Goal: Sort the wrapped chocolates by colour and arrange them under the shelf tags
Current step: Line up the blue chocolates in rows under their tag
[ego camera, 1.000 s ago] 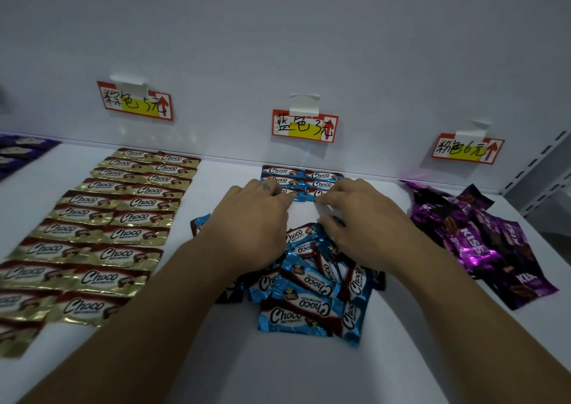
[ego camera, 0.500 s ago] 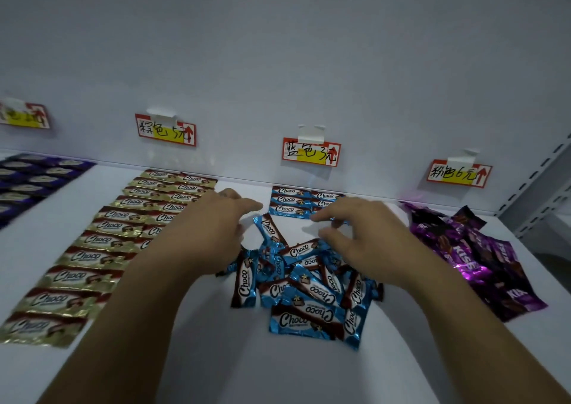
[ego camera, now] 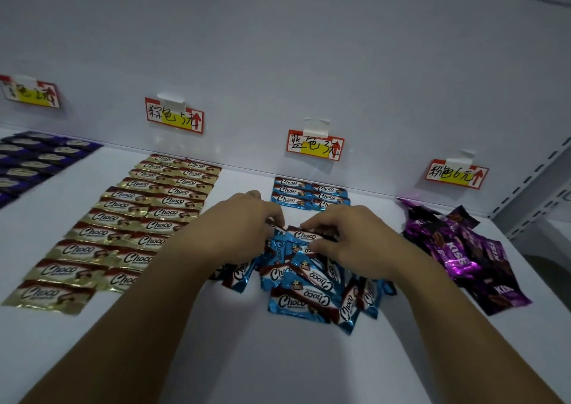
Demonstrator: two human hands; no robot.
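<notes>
My left hand [ego camera: 241, 227] curls into the blue pile [ego camera: 309, 283] with its fingertips hidden, so I cannot tell what it grips. My right hand [ego camera: 355, 243] pinches one blue chocolate [ego camera: 304, 235] marked "Choco" at the pile's far edge, short of the blue rows [ego camera: 309, 192] under the middle tag [ego camera: 315, 145]. The purple heap [ego camera: 463, 255] reads "KISS". The far-left tag [ego camera: 31, 94] is cut off. Half a second ago both hands hovered, fingers spread.

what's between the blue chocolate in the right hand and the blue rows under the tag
Nothing visible. The right hand pinches the chocolate atop the pile; only bare shelf lies between it and the rows. The left hand sits beside it, off that path.
</notes>
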